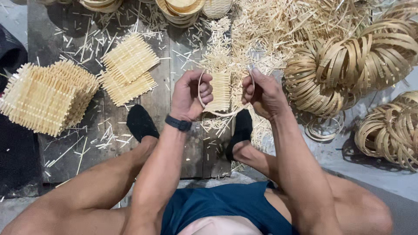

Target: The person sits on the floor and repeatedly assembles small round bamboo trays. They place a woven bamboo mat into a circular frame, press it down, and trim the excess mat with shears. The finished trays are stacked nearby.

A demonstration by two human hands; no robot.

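View from above a seated person in dark blue shorts [226, 204], bare knees spread and feet in black socks [141, 122] resting on a dark wooden plank floor [183, 143]. The left hand [191, 96], with a black band on its wrist [179, 124], and the right hand [264, 93] are raised together, each grip closed on one side of a thin pale bamboo strip bent into a hoop [217, 112]. A small square mat of woven bamboo slats [221, 91] sits inside the hoop, between the two hands. Further out on the left lie stacks of similar woven bamboo squares [48, 98], with two more [128, 69] near the middle. Loose bamboo splinters [265, 30] litter the floor beyond. On the right are heaped coils of bamboo hoops [361, 65].
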